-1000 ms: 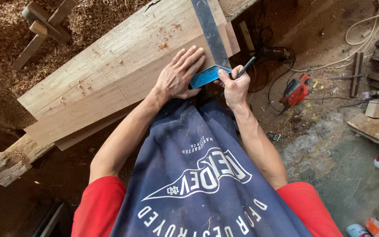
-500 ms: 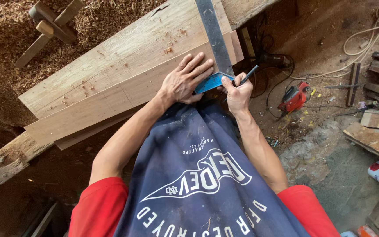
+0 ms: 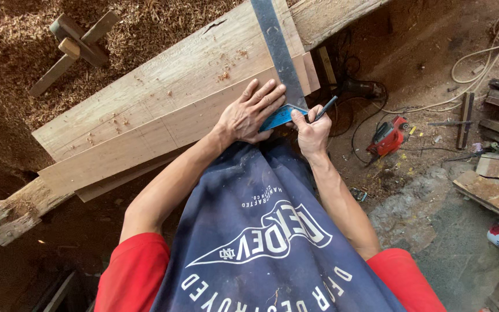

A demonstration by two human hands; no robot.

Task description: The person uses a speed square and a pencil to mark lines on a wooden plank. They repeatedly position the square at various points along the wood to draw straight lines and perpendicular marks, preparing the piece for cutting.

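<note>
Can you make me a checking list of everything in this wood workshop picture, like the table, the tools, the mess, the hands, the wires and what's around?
Surface: stacked wooden planks, wood chips on top.
Job's things: metal square, blue handle; dark pencil.
Clutter: sawdust, wooden mallet, plank offcuts.
Hands: left hand flat on the square; right hand gripping the pencil.
Cables: black cord, pale hose.
Surroundings: red power tool, dirt floor.
</note>
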